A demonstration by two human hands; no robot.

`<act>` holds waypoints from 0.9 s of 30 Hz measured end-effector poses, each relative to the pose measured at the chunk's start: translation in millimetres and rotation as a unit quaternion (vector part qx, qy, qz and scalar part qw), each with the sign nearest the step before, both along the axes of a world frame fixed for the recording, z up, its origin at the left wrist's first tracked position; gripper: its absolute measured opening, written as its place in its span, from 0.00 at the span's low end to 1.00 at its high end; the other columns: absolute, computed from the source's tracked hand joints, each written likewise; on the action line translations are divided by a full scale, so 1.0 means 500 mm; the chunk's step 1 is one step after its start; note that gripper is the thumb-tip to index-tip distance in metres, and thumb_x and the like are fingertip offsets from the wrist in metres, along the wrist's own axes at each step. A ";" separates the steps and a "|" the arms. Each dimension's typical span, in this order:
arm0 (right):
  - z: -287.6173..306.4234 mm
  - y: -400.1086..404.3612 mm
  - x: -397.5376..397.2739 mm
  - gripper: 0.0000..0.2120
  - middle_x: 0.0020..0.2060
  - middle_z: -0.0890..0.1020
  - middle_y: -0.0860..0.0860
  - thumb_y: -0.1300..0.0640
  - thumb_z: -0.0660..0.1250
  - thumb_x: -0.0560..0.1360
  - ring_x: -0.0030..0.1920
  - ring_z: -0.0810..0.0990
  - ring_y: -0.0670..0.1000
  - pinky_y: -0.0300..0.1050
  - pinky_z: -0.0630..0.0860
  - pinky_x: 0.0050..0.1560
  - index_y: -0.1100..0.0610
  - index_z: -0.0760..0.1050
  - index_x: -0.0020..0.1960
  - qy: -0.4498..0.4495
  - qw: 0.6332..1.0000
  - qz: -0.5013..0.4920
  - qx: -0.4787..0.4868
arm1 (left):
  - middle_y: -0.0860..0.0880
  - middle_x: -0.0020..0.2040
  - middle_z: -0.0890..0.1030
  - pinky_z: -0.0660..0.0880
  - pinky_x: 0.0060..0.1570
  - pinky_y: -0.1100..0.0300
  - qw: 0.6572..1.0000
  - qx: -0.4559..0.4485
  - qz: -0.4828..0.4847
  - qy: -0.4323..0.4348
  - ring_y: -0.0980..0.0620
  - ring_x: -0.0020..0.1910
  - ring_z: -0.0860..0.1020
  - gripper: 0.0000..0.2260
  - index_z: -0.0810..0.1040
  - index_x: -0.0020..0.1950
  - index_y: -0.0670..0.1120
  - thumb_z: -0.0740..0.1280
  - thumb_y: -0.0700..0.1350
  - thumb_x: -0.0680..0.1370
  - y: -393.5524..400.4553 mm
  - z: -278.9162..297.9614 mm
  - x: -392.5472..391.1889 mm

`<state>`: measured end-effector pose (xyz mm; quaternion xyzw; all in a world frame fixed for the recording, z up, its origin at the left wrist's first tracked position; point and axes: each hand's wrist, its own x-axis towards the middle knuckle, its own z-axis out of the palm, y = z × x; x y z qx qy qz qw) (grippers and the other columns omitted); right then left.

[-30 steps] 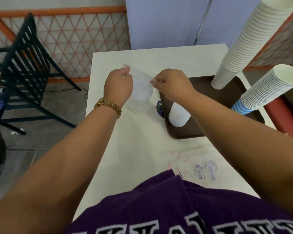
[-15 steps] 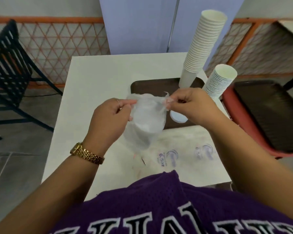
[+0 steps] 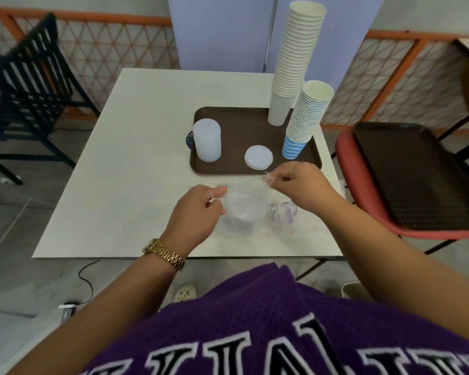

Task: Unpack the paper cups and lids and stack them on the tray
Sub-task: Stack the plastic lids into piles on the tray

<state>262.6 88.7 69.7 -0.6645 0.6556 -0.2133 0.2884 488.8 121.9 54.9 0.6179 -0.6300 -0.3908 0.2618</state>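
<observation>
A clear plastic bag with lids inside (image 3: 243, 204) hangs just over the white table (image 3: 136, 169). My left hand (image 3: 198, 209) pinches its left edge and my right hand (image 3: 295, 182) pinches its top right corner. On the brown tray (image 3: 244, 131) stand a tall stack of white cups (image 3: 293, 66), a shorter stack of blue-striped cups (image 3: 306, 120), a tall stack of white lids (image 3: 207, 139) and a single low lid (image 3: 258, 157).
An empty printed plastic wrapper (image 3: 287, 212) lies flat on the table under my right wrist. A red chair (image 3: 363, 196) at the right carries a second dark tray (image 3: 414, 174). A black chair (image 3: 30, 85) stands at the left. Cables lie on the floor.
The view has pulled back and the whole tray shows. Both hands have lowered the bag toward the table's near side, still pinching its edges.
</observation>
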 end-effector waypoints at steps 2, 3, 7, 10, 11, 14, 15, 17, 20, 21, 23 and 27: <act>-0.007 0.012 -0.002 0.09 0.53 0.83 0.48 0.57 0.69 0.77 0.53 0.80 0.49 0.46 0.77 0.57 0.53 0.84 0.56 0.004 1.000 0.002 -0.001 | 0.57 0.55 0.76 0.74 0.56 0.63 1.000 -0.002 -0.011 -0.018 0.60 0.50 0.77 0.16 0.77 0.66 0.52 0.62 0.42 0.79 0.013 -0.013 0.002; -0.007 0.015 -0.002 0.10 0.54 0.83 0.48 0.57 0.69 0.77 0.53 0.80 0.48 0.45 0.77 0.57 0.53 0.83 0.57 0.006 1.000 0.004 -0.001 | 0.57 0.54 0.76 0.71 0.52 0.69 0.999 -0.007 -0.019 -0.032 0.63 0.48 0.76 0.17 0.77 0.67 0.53 0.62 0.42 0.79 0.016 -0.016 0.003; 0.015 0.030 0.004 0.14 0.59 0.79 0.47 0.61 0.70 0.74 0.57 0.77 0.46 0.40 0.75 0.59 0.50 0.82 0.58 -0.014 0.999 0.026 -0.032 | 0.58 0.56 0.76 0.66 0.41 0.81 0.998 -0.022 -0.035 -0.038 0.67 0.47 0.74 0.18 0.75 0.67 0.57 0.63 0.42 0.80 0.022 -0.014 0.018; 0.063 0.046 0.028 0.12 0.57 0.78 0.46 0.61 0.68 0.75 0.55 0.77 0.44 0.32 0.71 0.55 0.50 0.81 0.55 -0.086 0.991 0.004 -0.104 | 0.58 0.57 0.76 0.67 0.41 0.81 0.998 -0.024 -0.048 -0.031 0.67 0.48 0.74 0.17 0.75 0.66 0.58 0.62 0.42 0.80 0.020 -0.012 0.027; 0.080 0.050 0.040 0.10 0.54 0.79 0.46 0.60 0.68 0.76 0.53 0.77 0.43 0.33 0.72 0.53 0.50 0.81 0.54 -0.095 0.988 0.004 -0.125 | 0.58 0.56 0.76 0.67 0.41 0.81 0.998 -0.025 -0.052 -0.029 0.68 0.48 0.74 0.17 0.75 0.66 0.58 0.62 0.42 0.80 0.019 -0.012 0.030; 0.107 0.050 0.083 0.08 0.48 0.82 0.45 0.58 0.67 0.76 0.48 0.79 0.44 0.39 0.75 0.50 0.50 0.83 0.52 0.001 0.993 0.080 -0.090 | 0.58 0.56 0.76 0.68 0.41 0.79 0.998 -0.028 -0.057 -0.022 0.65 0.47 0.75 0.17 0.75 0.65 0.58 0.62 0.41 0.80 0.015 -0.012 0.040; 0.103 0.046 0.099 0.09 0.50 0.82 0.45 0.57 0.67 0.77 0.49 0.80 0.45 0.40 0.75 0.50 0.50 0.83 0.55 0.075 0.989 0.120 -0.045 | 0.58 0.56 0.77 0.69 0.42 0.78 0.998 -0.026 -0.059 -0.020 0.64 0.48 0.76 0.16 0.76 0.64 0.57 0.62 0.41 0.79 0.014 -0.012 0.043; 0.079 0.035 0.132 0.13 0.57 0.80 0.46 0.54 0.66 0.78 0.55 0.79 0.49 0.43 0.75 0.50 0.50 0.80 0.61 0.220 0.961 0.166 0.036 | 0.58 0.55 0.77 0.72 0.46 0.72 0.998 -0.013 -0.056 -0.002 0.61 0.50 0.77 0.15 0.73 0.63 0.57 0.62 0.41 0.79 0.011 -0.014 0.049; 0.037 0.024 0.162 0.21 0.64 0.76 0.51 0.50 0.68 0.77 0.62 0.75 0.54 0.49 0.74 0.60 0.51 0.74 0.69 0.307 0.932 0.173 0.081 | 0.57 0.56 0.75 0.74 0.52 0.66 0.998 0.006 -0.047 0.049 0.58 0.56 0.76 0.20 0.64 0.64 0.56 0.66 0.39 0.77 -0.005 -0.029 0.058; 0.027 0.021 0.167 0.24 0.65 0.75 0.51 0.48 0.69 0.76 0.63 0.75 0.54 0.49 0.74 0.61 0.51 0.71 0.70 0.312 0.931 0.167 0.090 | 0.56 0.58 0.74 0.72 0.53 0.67 0.997 0.014 -0.059 0.044 0.58 0.59 0.74 0.25 0.62 0.67 0.55 0.69 0.40 0.76 -0.014 -0.039 0.063; 0.015 0.017 0.171 0.31 0.65 0.73 0.51 0.44 0.73 0.72 0.63 0.74 0.55 0.48 0.73 0.58 0.51 0.69 0.72 0.312 0.932 0.155 0.098 | 0.56 0.64 0.69 0.67 0.57 0.68 0.993 0.040 -0.109 -0.011 0.57 0.64 0.67 0.38 0.56 0.74 0.53 0.76 0.44 0.71 -0.035 -0.067 0.071; 0.011 0.019 0.185 0.35 0.65 0.73 0.53 0.42 0.77 0.67 0.61 0.74 0.54 0.48 0.74 0.56 0.52 0.70 0.69 0.328 0.924 0.151 0.124 | 0.51 0.77 0.60 0.57 0.73 0.46 0.957 0.074 -0.225 -0.168 0.45 0.77 0.54 0.56 0.46 0.79 0.53 0.80 0.56 0.63 -0.081 -0.145 0.066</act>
